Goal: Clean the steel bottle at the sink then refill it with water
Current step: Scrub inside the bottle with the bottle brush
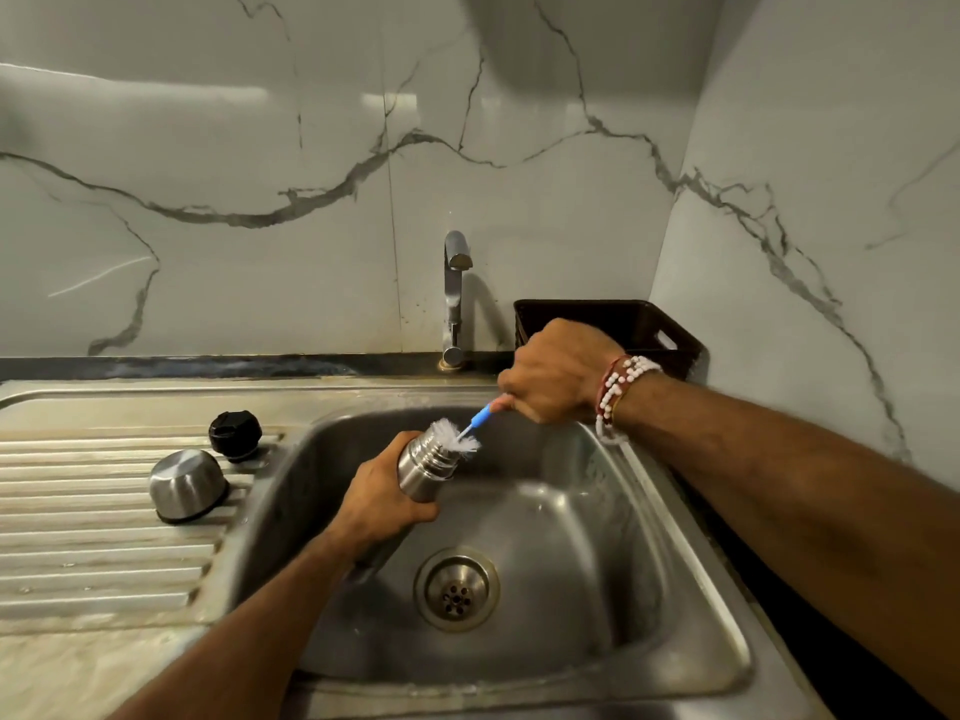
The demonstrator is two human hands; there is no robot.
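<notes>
I held the steel bottle [423, 467] in my left hand [382, 498] over the basin of the sink [675, 563], its open mouth tilted up and away from me towards the tap [454, 298]. My left fingers [415, 511] were curled round the body of the bottle just below the threaded neck; its lower end ran down behind my wrist.

My right hand [558, 374] was closed in a fist round the blue handle of a bottle brush [480, 412], above the far edge of the basin. The brush's white bristles [460, 439] sat at the mouth of the bottle, part of the tuft spreading over the rim. Red and white beaded bracelets [618, 392] lay round my right wrist.

On the ribbed drainboard [93, 511] to the left of the basin stood the black stopper [235, 433], close to the basin's corner, and just beside it the steel cup lid [188, 485], mouth down. The drain [456, 588] lay in the bottom of the basin, below the bottle. A dark plastic basket [623, 324] stood in the corner behind my right hand, against the white marble wall [260, 148]. No water ran from the tap.
</notes>
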